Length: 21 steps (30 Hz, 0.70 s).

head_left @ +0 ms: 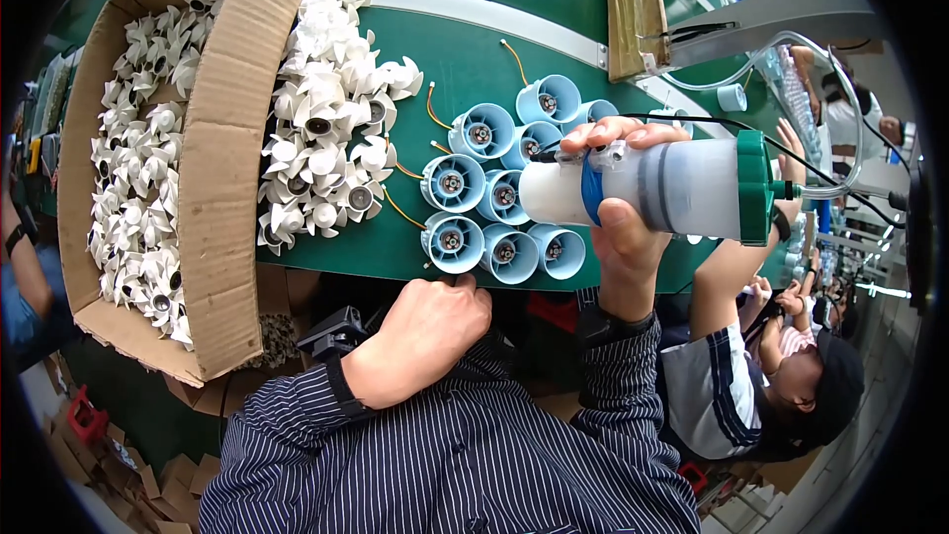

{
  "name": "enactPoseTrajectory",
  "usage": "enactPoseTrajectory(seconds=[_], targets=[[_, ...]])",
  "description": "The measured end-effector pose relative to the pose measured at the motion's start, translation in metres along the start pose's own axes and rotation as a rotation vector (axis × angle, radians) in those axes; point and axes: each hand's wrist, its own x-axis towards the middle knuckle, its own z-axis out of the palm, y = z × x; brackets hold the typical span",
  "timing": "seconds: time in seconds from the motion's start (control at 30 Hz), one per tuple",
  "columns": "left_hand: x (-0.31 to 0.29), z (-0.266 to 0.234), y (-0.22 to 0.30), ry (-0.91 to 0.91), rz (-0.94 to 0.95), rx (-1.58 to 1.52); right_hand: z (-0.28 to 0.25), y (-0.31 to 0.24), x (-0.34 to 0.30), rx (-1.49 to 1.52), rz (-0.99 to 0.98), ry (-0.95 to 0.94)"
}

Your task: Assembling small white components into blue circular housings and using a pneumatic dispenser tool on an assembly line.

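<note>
My right hand (633, 249) is wrapped round a translucent cylindrical dispenser bottle (682, 186) with a green cap (754, 188) and a blue band. The bottle lies sideways above the blue housings, its white end to the left. My left hand (420, 336) is closed at the table's front edge, fingertips just below the nearest light-blue round fan housing (455, 243); what they pinch, if anything, is hidden. Several such housings stand grouped with motors inside, some trailing thin wires. Part of the group is covered by the bottle and my right hand.
White fan impellers (321, 119) lie heaped left of the housings. A cardboard box (222, 158) full of more impellers stands at far left. A clear hose (840, 173) and a black cable run from the bottle's cap. At the right sits another person (732, 386), an arm reaching the table.
</note>
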Motion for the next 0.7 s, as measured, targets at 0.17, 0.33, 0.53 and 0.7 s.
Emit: enactPoseTrajectory(seconds=[0.17, 0.33, 0.53, 0.7], targets=[[-0.001, 0.001, 0.001, -0.046, -0.035, -0.017, -0.001, -0.008, -0.002, -0.011, -0.03, -0.019], [-0.001, 0.001, -0.001, -0.033, -0.028, -0.03, 0.005, -0.026, -0.013, 0.023, -0.064, -0.005], [0.001, 0.002, -0.001, 0.039, 0.02, 0.008, 0.011, -0.031, -0.039, 0.133, -0.012, -0.047], [-0.001, 0.002, -0.002, 0.045, 0.017, 0.02, 0.011, -0.023, -0.048, 0.06, 0.02, -0.004]])
